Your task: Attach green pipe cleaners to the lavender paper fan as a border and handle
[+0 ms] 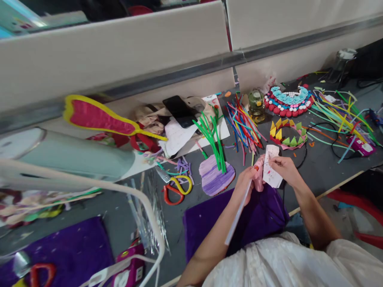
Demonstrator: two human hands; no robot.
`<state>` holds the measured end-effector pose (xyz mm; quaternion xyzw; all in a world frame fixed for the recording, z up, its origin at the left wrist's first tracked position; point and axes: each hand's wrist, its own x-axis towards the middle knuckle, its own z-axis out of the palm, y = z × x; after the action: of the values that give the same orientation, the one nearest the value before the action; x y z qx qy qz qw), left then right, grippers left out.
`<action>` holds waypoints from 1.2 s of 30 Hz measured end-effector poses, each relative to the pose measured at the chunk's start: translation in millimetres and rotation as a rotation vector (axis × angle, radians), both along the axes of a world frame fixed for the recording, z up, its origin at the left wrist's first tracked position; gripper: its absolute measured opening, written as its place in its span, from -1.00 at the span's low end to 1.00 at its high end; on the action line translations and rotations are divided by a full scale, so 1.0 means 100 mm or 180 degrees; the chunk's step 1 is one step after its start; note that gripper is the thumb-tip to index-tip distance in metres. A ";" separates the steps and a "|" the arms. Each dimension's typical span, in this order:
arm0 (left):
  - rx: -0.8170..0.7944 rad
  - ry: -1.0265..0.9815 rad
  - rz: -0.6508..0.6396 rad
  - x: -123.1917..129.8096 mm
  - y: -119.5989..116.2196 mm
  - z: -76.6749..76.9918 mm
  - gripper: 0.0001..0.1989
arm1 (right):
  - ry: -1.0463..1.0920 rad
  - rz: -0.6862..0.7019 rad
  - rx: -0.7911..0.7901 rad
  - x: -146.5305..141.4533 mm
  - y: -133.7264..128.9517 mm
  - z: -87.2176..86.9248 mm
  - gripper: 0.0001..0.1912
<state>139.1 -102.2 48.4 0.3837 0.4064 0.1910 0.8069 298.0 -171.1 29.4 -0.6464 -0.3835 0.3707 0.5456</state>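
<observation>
My left hand is closed around what looks like a pink glue gun, with a long whitish stick reaching back over my forearm. Beside it, my right hand pinches a white paper flecked with pink and red. The paper's edge is right up against the pink tool; whether they touch I cannot tell. Both hands are above the far edge of a purple cloth. To their left lies a flat lilac piece of pipe cleaners, with green stems on it.
Red-and-yellow scissors lie on the left, near silvery strands. Pipe cleaners, a small jar, a spiky crown and a beaded collar stand beyond my hands. A pale lamp arm crosses the left side.
</observation>
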 end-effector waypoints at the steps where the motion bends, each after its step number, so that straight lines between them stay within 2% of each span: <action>1: -0.0114 0.0039 -0.0007 0.00 0.01 0.00 -0.61 | 0.0097 0.0034 -0.0027 0.01 0.00 -0.02 -0.69; 6: -0.0305 0.0096 -0.0022 -0.04 0.04 0.01 -0.60 | 0.0532 0.0162 -0.0028 0.06 0.01 -0.08 -0.66; 10: -0.0131 -0.0124 0.0020 -0.05 0.04 0.01 -0.57 | 0.0366 0.0301 0.0024 0.10 0.00 -0.07 -0.65; 13: 0.0290 -0.0042 0.0015 -0.06 0.04 0.00 -0.54 | 0.0127 0.0399 -0.0017 0.12 -0.01 -0.04 -0.63; 20: 0.1984 0.0759 -0.0236 -0.06 -0.04 0.03 -0.58 | -0.0439 0.0099 -0.0062 0.04 0.03 0.00 -0.73; 22: 0.2211 0.0841 -0.0240 -0.05 -0.06 0.03 -0.56 | -0.0476 0.0050 -0.0001 0.01 0.05 -0.01 -0.76; 24: 0.1979 0.0666 -0.0176 -0.05 -0.05 0.03 -0.58 | -0.0465 -0.0009 0.0060 -0.02 0.06 -0.01 -0.78; 28: 0.0756 0.0001 -0.0070 -0.07 0.01 -0.01 -0.56 | -0.0179 -0.0053 0.0132 -0.02 0.07 -0.05 -0.78; 30: 0.0336 -0.0222 -0.0039 -0.08 0.03 -0.02 -0.54 | 0.0001 -0.0015 0.0160 -0.01 0.08 -0.09 -0.77; 33: 0.0057 -0.0346 0.0041 -0.08 0.04 -0.03 -0.50 | 0.0146 0.0050 0.0152 0.01 0.09 -0.13 -0.76; 36: 0.0224 -0.0264 0.0048 -0.08 0.04 -0.02 -0.48 | 0.0236 0.0038 0.0089 0.02 0.10 -0.13 -0.72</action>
<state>130.7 -98.6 46.6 0.4005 0.3686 0.2270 0.8076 300.1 -161.4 16.9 -0.6222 -0.3720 0.3922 0.5662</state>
